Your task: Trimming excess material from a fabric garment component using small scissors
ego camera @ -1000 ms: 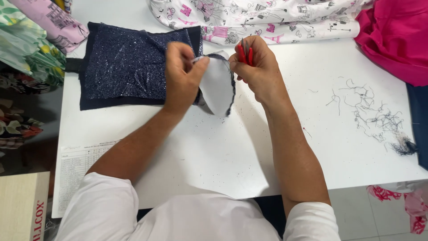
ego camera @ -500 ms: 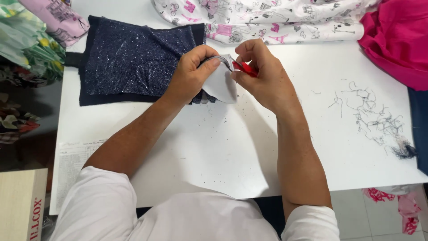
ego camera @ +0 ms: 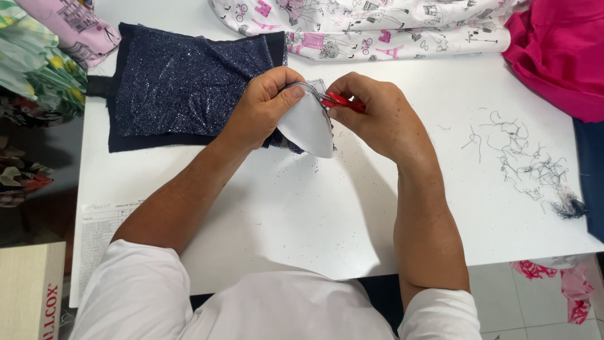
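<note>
Head view: left hand (ego camera: 267, 104) pinches a white fabric piece (ego camera: 309, 126) just right of the glittery navy cloth (ego camera: 189, 82); right hand (ego camera: 377, 116) grips red snips (ego camera: 343, 101) touching its top edge.

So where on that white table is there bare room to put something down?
The widest free patch of the white table lies between the two forearms, below the hands. Another runs between the right hand and the thread scraps. It is crowded along the top: dark glittery fabric by the left hand, printed cloth, pink fabric.
</note>
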